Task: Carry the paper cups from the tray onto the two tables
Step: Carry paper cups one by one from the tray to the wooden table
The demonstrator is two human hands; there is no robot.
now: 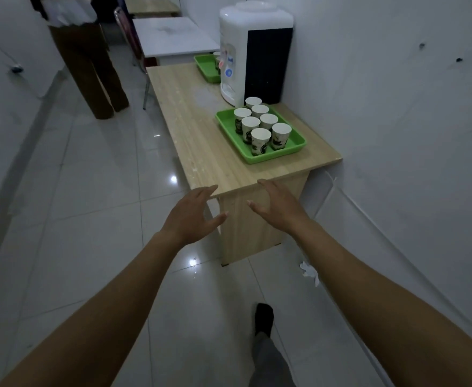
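A green tray [293,150] lies on the near right part of a wooden table [195,141], beside the wall. Several white paper cups [260,139] with dark prints stand upright on it. Both my arms reach forward toward the table's near edge. My left hand [193,213] and my right hand [278,205] are held out side by side with fingers spread and hold nothing. Both hands hover short of the table, well apart from the tray.
A white water dispenser [246,51] stands behind the tray, with a second green tray [205,67] holding cups past it. A white table [173,37] sits farther back with a chair [131,43]. A person [89,65] stands at the left. Crumpled paper [310,272] lies on the floor.
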